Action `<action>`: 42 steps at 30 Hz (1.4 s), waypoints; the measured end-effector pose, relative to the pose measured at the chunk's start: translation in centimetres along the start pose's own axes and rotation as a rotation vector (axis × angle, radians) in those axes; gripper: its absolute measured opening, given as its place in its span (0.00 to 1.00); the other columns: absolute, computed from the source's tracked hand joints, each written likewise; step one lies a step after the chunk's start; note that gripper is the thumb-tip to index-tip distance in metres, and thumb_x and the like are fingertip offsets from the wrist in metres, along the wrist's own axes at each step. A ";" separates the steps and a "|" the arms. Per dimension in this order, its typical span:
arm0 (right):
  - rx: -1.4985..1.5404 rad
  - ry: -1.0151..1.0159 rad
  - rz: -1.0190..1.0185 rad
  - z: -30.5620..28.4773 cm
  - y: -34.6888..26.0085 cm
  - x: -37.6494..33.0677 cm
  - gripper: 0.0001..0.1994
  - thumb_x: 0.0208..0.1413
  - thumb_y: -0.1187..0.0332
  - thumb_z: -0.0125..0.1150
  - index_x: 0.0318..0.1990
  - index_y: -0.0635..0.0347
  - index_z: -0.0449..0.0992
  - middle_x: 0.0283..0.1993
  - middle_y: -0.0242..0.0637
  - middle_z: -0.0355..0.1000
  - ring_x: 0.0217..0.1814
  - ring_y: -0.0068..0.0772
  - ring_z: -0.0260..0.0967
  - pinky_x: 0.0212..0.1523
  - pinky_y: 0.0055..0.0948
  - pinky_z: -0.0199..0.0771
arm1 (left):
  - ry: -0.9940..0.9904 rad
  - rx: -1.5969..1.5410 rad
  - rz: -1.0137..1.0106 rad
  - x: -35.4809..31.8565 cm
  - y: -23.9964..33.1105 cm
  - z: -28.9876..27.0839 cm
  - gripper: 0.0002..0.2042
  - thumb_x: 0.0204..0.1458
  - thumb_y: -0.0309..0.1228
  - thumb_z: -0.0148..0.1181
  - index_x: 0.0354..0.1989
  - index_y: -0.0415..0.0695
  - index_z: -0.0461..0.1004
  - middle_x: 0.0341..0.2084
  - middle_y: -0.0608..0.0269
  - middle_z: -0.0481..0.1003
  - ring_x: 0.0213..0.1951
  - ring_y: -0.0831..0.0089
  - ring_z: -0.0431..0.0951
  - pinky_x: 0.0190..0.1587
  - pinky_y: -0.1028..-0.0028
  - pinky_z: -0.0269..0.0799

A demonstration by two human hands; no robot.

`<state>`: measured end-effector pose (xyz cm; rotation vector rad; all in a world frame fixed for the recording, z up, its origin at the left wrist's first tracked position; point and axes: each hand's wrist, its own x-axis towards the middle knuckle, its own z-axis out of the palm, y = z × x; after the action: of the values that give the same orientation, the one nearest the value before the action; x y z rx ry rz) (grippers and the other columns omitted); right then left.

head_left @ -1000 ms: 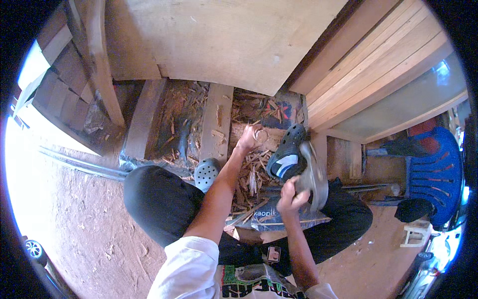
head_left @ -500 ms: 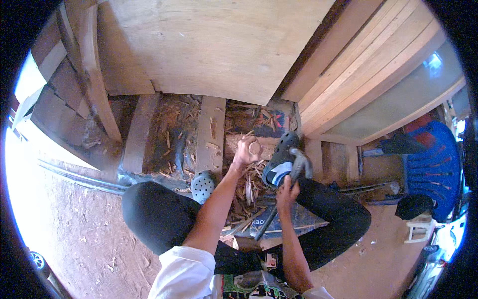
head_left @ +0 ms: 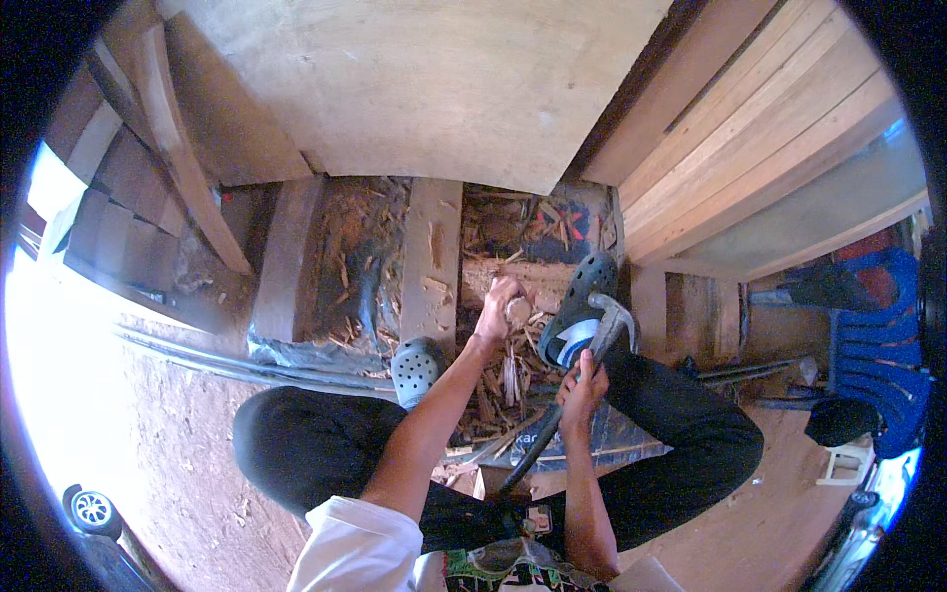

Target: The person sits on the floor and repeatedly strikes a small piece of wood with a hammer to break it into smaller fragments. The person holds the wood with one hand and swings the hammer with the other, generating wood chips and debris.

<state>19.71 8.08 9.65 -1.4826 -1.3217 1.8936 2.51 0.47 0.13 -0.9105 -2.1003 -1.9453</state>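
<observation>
My left hand [head_left: 496,314] is closed round an upright chisel, whose round pale handle end [head_left: 518,313] points up at me; its blade is hidden below the fist. Beneath it lies a piece of timber [head_left: 481,280] among splintered chips. In my right hand [head_left: 582,395] is a claw hammer [head_left: 616,318], gripped partway along its dark handle, its metal head raised near my right clog [head_left: 590,279]. The hammer head stands to the right of the chisel and apart from it.
A large plywood sheet [head_left: 414,89] leans ahead, with stacked planks [head_left: 730,148] at right. My left clog [head_left: 417,365] rests beside an upright board [head_left: 430,257]. Wood chips [head_left: 508,380] cover the ground between my feet. A blue plastic chair [head_left: 878,345] stands far right.
The whole scene has shifted slightly in view as my head moved. The hammer is tilted a little differently, its head still up. My left hand keeps its grip on the chisel.
</observation>
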 end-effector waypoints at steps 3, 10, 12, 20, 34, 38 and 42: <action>0.033 -0.049 0.008 0.0 0.1 -0.3 0.17 0.55 0.51 0.61 0.32 0.49 0.62 0.18 0.23 0.57 0.13 0.18 0.52 0.10 0.21 0.49 | -0.009 0.010 0.042 0.2 -0.1 -0.2 0.10 0.45 0.24 0.64 0.21 0.41 0.67 0.19 0.54 0.67 0.26 0.55 0.67 0.34 0.65 0.62; -0.178 -0.058 -0.104 -0.8 1.3 0.3 0.18 0.56 0.48 0.58 0.30 0.49 0.62 0.16 0.21 0.53 0.11 0.14 0.49 0.10 0.19 0.46 | -0.066 -0.073 -0.066 0.6 -5.0 1.0 0.18 0.29 0.37 0.67 0.28 0.42 0.71 0.26 0.56 0.73 0.31 0.61 0.73 0.37 0.63 0.68; -0.221 -0.068 -0.232 -0.8 2.2 1.0 0.17 0.57 0.49 0.58 0.30 0.49 0.62 0.16 0.21 0.52 0.11 0.13 0.48 0.10 0.19 0.46 | -0.243 -0.172 -0.159 0.8 -8.1 1.3 0.19 0.30 0.40 0.69 0.29 0.46 0.69 0.27 0.63 0.71 0.32 0.66 0.71 0.38 0.62 0.66; -0.286 -0.057 -0.235 -0.9 2.7 1.6 0.17 0.58 0.54 0.57 0.37 0.62 0.72 0.30 0.36 0.68 0.30 0.32 0.63 0.37 0.33 0.62 | -0.195 -0.196 -0.338 4.3 -13.2 2.7 0.14 0.41 0.32 0.67 0.32 0.42 0.68 0.24 0.66 0.70 0.27 0.68 0.69 0.36 0.70 0.68; -0.122 -0.241 -0.439 0.2 -0.8 -2.1 0.08 0.59 0.62 0.56 0.34 0.54 0.67 0.20 0.18 0.56 0.16 0.11 0.49 0.16 0.18 0.48 | -0.110 0.045 -0.047 3.4 -1.4 0.7 0.10 0.39 0.30 0.65 0.17 0.40 0.70 0.14 0.54 0.71 0.17 0.63 0.70 0.25 0.66 0.66; -0.160 -0.320 -0.696 -1.7 -2.5 -3.6 0.06 0.58 0.67 0.52 0.39 0.57 0.65 0.23 0.25 0.59 0.19 0.14 0.52 0.18 0.18 0.52 | -0.079 0.018 -0.123 3.3 -0.7 1.0 0.13 0.41 0.31 0.65 0.15 0.39 0.68 0.10 0.54 0.67 0.14 0.66 0.62 0.22 0.66 0.62; -0.309 -0.396 -0.941 -2.8 -3.5 -3.7 0.08 0.58 0.66 0.50 0.41 0.59 0.64 0.25 0.28 0.60 0.19 0.17 0.52 0.19 0.19 0.54 | 0.001 0.097 0.111 3.5 -0.3 0.5 0.10 0.36 0.30 0.64 0.20 0.40 0.69 0.19 0.55 0.70 0.26 0.58 0.71 0.35 0.64 0.65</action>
<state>22.71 8.11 14.56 -0.3856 -2.0671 1.3872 -0.28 2.07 1.52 -0.9834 -2.0760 -1.7736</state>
